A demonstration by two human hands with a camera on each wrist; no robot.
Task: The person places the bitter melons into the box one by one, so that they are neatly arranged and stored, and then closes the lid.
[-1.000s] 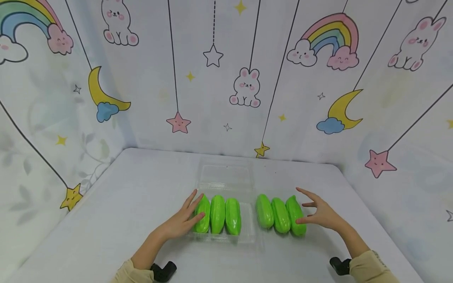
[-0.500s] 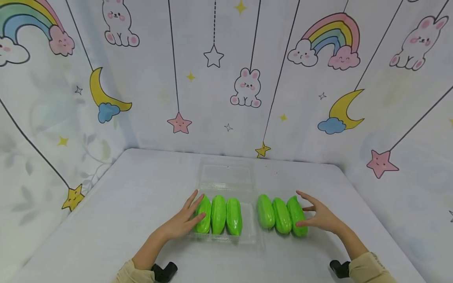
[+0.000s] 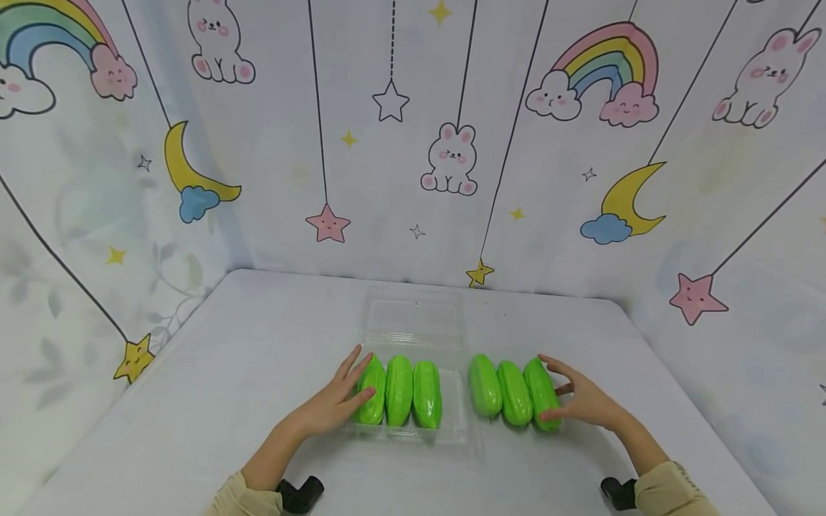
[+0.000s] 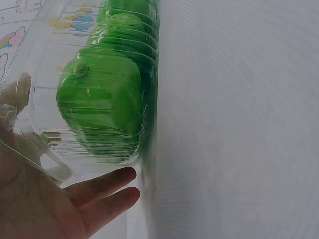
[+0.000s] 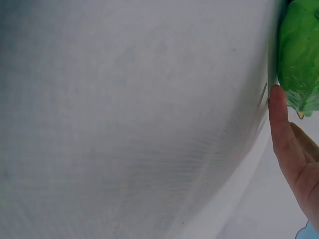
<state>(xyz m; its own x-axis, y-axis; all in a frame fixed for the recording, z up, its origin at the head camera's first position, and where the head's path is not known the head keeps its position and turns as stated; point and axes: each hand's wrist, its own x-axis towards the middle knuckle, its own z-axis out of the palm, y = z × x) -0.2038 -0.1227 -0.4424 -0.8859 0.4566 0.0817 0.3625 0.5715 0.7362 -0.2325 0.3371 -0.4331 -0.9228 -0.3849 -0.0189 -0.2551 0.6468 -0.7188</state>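
A clear plastic clamshell box (image 3: 454,405) lies on the table with its lid (image 3: 413,319) folded back. In it, three bright green, cucumber-like vegetables (image 3: 399,390) lie side by side toward the left. My left hand (image 3: 335,403) is spread at the box's left side. The left wrist view shows its fingers (image 4: 107,199) extended by the clear wall. Three similar loose vegetables (image 3: 514,394) lie right of the box. My right hand (image 3: 584,401) reaches around the rightmost one (image 3: 540,394), index finger near its far end, thumb over its near part. Firm contact cannot be told.
White cloth covers the table (image 3: 258,337). Behind it hangs a printed curtain (image 3: 387,165) with rabbits, stars and moons. Black wrist-worn devices (image 3: 301,494) sit near both sleeves. Bare box floor shows right of the three packed vegetables.
My right hand has come down and in closer around the rightmost loose vegetable. The left hand stays by the box, and the vegetables keep their places.
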